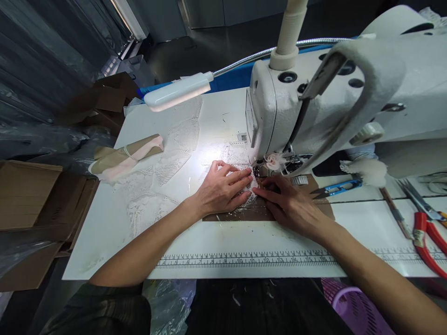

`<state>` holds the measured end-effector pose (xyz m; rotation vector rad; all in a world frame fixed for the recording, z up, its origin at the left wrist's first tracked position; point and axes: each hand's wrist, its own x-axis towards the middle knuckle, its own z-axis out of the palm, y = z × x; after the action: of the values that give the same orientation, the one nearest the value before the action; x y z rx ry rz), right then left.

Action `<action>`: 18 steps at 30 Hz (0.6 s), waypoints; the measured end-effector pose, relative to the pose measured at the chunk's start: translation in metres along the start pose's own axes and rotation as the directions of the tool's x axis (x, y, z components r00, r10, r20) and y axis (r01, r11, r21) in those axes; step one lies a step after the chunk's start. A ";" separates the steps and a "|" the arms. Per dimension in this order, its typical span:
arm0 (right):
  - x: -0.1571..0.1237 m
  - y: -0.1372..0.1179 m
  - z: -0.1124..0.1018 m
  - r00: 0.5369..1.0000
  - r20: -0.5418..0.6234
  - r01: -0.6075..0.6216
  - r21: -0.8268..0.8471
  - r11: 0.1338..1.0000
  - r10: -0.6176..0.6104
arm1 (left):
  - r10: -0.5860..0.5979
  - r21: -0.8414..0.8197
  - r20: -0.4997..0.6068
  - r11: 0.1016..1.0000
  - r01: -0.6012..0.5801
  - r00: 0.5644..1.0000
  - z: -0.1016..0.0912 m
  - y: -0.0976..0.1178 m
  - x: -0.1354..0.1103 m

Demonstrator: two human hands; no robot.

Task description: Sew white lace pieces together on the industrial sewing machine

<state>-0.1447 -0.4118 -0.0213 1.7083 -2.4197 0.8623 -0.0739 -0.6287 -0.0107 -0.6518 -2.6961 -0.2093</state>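
My left hand (222, 188) lies flat, fingers stretched out, pressing white lace fabric (174, 149) onto the table just left of the needle area. My right hand (289, 204) rests beside it with fingers extended, their tips on the lace edge near the presser foot (261, 171). The white sewing machine (314, 102) stands over both hands. A brown plate (258, 213) lies under the work.
A lamp (178, 91) on a flexible neck lights the lace. A folded beige and pink bundle (125, 158) lies at left. Blue snips (337, 188), red-handled scissors (428, 242) and a printed ruler strip (244, 260) are on the table. Cardboard boxes (31, 195) stand left; a purple basket (356, 307) below.
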 end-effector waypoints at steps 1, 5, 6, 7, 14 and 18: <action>0.001 0.000 -0.001 1.000 0.000 0.008 -0.006 1.000 -0.008 | 0.003 0.001 -0.004 1.000 -0.003 1.000 0.000 0.000 0.000; 0.002 0.000 -0.001 0.999 0.003 0.040 -0.032 0.999 -0.040 | 0.008 0.001 -0.021 1.000 -0.008 1.000 0.003 -0.002 -0.001; 0.002 0.000 -0.001 0.999 0.006 0.046 -0.034 0.998 -0.046 | 0.008 0.000 -0.023 1.000 -0.008 1.000 0.003 -0.002 -0.002; 0.002 0.001 0.000 0.999 0.006 0.046 -0.035 0.998 -0.046 | 0.010 0.000 -0.023 1.000 -0.010 1.000 0.004 -0.002 -0.002; -0.002 0.002 0.005 0.999 -0.032 -0.020 0.030 0.999 0.021 | 0.025 0.039 -0.002 0.999 -0.025 1.000 0.002 -0.001 -0.003; -0.002 0.002 0.003 0.999 0.012 -0.051 0.062 0.997 0.051 | 0.028 0.089 0.020 0.996 -0.029 0.999 0.001 0.002 -0.005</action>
<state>-0.1444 -0.4108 -0.0253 1.6821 -2.4786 0.9465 -0.0694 -0.6286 -0.0132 -0.6681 -2.6949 -0.0757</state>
